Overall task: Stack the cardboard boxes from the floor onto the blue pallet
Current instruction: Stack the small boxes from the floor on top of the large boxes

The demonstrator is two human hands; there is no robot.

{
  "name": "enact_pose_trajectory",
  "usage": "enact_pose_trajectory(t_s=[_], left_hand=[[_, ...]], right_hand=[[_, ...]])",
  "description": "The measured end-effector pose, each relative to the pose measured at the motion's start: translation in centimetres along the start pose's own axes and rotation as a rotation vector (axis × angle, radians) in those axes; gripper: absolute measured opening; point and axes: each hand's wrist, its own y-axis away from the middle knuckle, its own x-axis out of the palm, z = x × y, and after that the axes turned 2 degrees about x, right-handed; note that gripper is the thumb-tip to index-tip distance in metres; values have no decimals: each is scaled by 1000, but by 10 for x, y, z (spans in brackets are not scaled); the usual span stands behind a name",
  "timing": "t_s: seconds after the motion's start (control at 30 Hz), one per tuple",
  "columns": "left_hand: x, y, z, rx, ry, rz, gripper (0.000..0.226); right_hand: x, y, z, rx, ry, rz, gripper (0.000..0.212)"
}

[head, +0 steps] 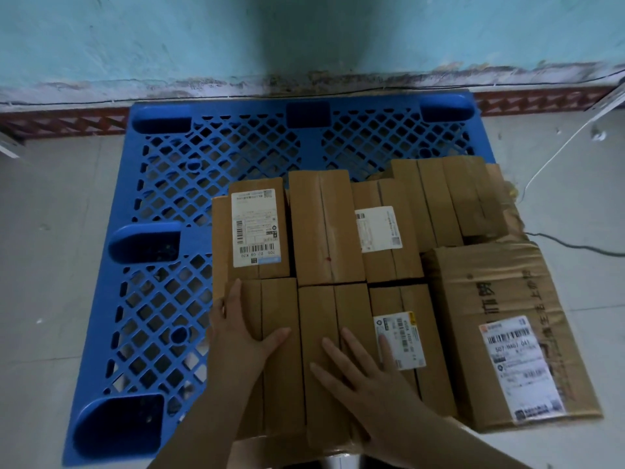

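Flat-palmed, no clench — left hand [241, 328] and right hand [363, 377] press on the near cardboard boxes [304, 353] atop the blue pallet [169, 164]; stiff, probably light — best lifted by opposite side walls.

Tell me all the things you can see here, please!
pallet: one, blue, on the floor against the wall.
small boxes: about ten, brown cardboard, packed side by side on the pallet's right half; three carry white labels.
big box: one, brown, creased, at the right end of the pallet, with a white label.
wall: one, pale turquoise, stained along the bottom, behind the pallet.
floor: pale grey tiles around the pallet.
cables: a thin white one and a dark one, on the floor at the right.
hands: two, left hand and right hand, lying flat on the nearest boxes.
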Motion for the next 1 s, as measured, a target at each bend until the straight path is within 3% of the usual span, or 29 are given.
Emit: enact_pose_trajectory(t_s=[0.1, 0.2, 0.23, 0.3, 0.33, 0.43, 0.47, 0.63, 0.8, 0.93, 1.0], left_hand=[[-1, -2, 2, -2, 23, 6, 111], [-3, 2, 0, -3, -18, -8, 108], [-3, 4, -1, 37, -91, -36, 105], [-1, 9, -7, 207, -289, -101, 99], [2, 12, -11, 302, -362, -115, 96], [14, 15, -28, 443, -481, -34, 91], [19, 15, -32, 439, -491, 15, 90], [31, 13, -39, 361, -524, 114, 88], [29, 15, -43, 340, -552, 134, 85], [23, 20, -58, 300, -403, 137, 81], [19, 19, -68, 265, -304, 135, 80]], right_hand=[[5, 0, -7, -75, -60, -48, 105], [4, 16, -13, 12, -6, -28, 119], [7, 25, -16, 81, -30, -19, 125], [30, 35, -24, 172, -39, -152, 132], [40, 39, -28, 197, -22, -206, 127], [51, 43, -36, 282, 20, -372, 70], [49, 41, -37, 313, -2, -378, 61], [43, 33, -43, 336, -81, -308, 100], [23, 33, -47, 310, -120, -186, 100], [10, 31, -52, 262, -146, -66, 108], [5, 33, -54, 238, -220, -51, 101]])
